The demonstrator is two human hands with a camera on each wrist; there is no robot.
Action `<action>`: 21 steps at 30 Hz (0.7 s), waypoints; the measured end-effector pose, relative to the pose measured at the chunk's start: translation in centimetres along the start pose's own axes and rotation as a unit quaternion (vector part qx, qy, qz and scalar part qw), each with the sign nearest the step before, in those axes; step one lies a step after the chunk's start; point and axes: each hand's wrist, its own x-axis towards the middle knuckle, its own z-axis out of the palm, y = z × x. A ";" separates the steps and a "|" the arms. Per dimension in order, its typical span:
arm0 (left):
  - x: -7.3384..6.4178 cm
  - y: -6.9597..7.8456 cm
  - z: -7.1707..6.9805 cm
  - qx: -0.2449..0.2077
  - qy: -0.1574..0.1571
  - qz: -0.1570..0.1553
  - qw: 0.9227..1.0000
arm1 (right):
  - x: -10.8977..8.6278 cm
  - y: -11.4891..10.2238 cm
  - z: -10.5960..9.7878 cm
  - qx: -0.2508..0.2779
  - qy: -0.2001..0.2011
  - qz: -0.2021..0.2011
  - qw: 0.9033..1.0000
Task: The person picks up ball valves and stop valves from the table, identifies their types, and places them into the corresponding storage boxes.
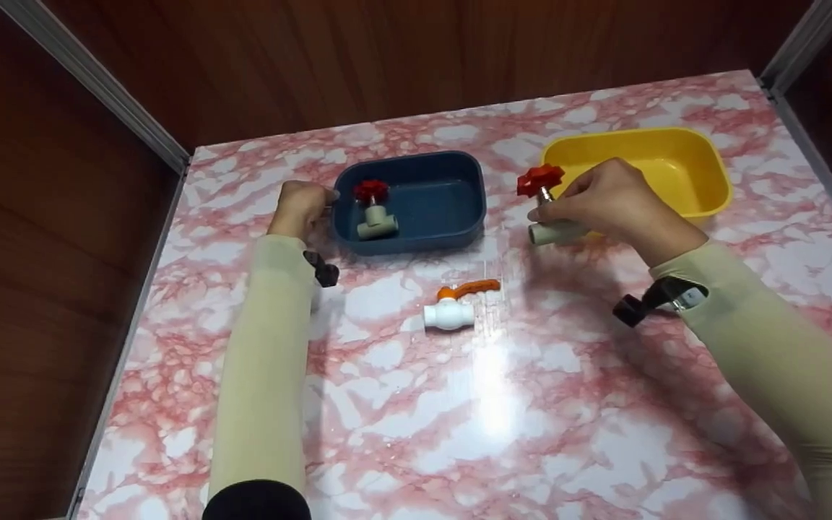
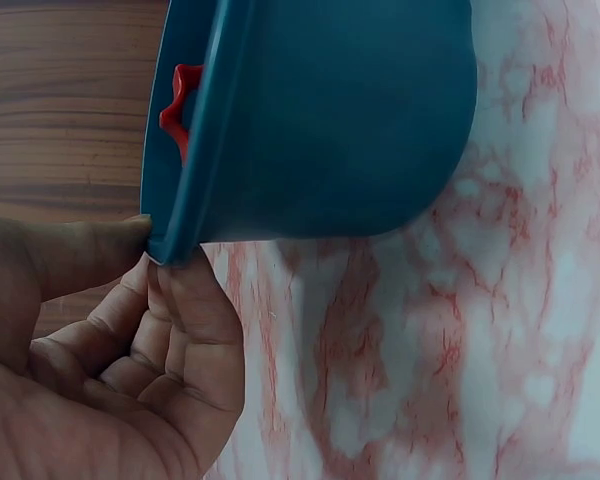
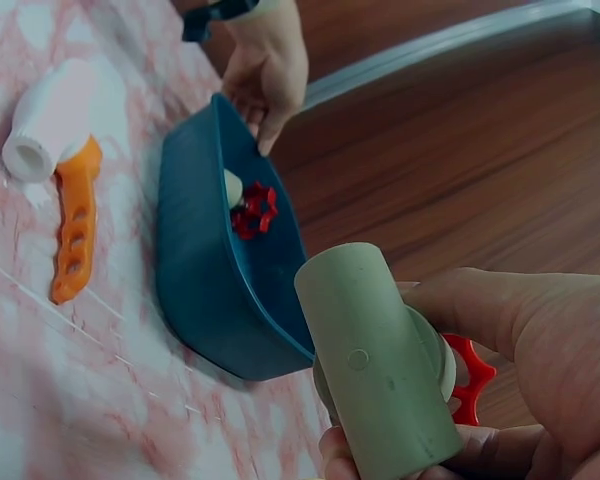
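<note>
My left hand (image 1: 299, 206) pinches the left rim of a blue plastic basin (image 1: 441, 206) between thumb and fingers, close up in the left wrist view. Inside the basin, at its left end, lies a grey-green pipe valve with a red handwheel (image 1: 378, 225). A second valve of that kind (image 3: 365, 350) is held by my right hand (image 1: 614, 198), lifted between the blue basin and the yellow basin (image 1: 676, 173). Its red wheel points up and to the left in the head view, and my fingers cover part of its body.
A white ball valve (image 1: 449, 315) with an orange lever lies on the pink-and-white marbled table (image 1: 387, 433), in front of the blue basin. The yellow basin stands at the back right, partly behind my right hand. Brown wood-grain panels (image 1: 459, 58) close off the back and sides.
</note>
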 end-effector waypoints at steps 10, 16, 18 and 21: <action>0.2 0.0 -0.3 -0.017 -0.009 -0.007 1.000 | 1.1 -1.2 0.0 0.009 -0.007 0.019 1.000; 0.3 -0.2 -0.1 0.000 0.000 -0.009 1.000 | 1.5 -1.9 0.3 0.010 -0.013 0.019 1.000; 0.3 -0.2 -0.1 0.005 0.002 -0.006 1.000 | 1.6 -2.0 0.4 0.008 -0.010 0.015 1.000; 0.2 -0.1 0.1 0.010 0.004 0.002 1.000 | 1.7 -2.2 0.4 0.006 -0.002 0.004 1.000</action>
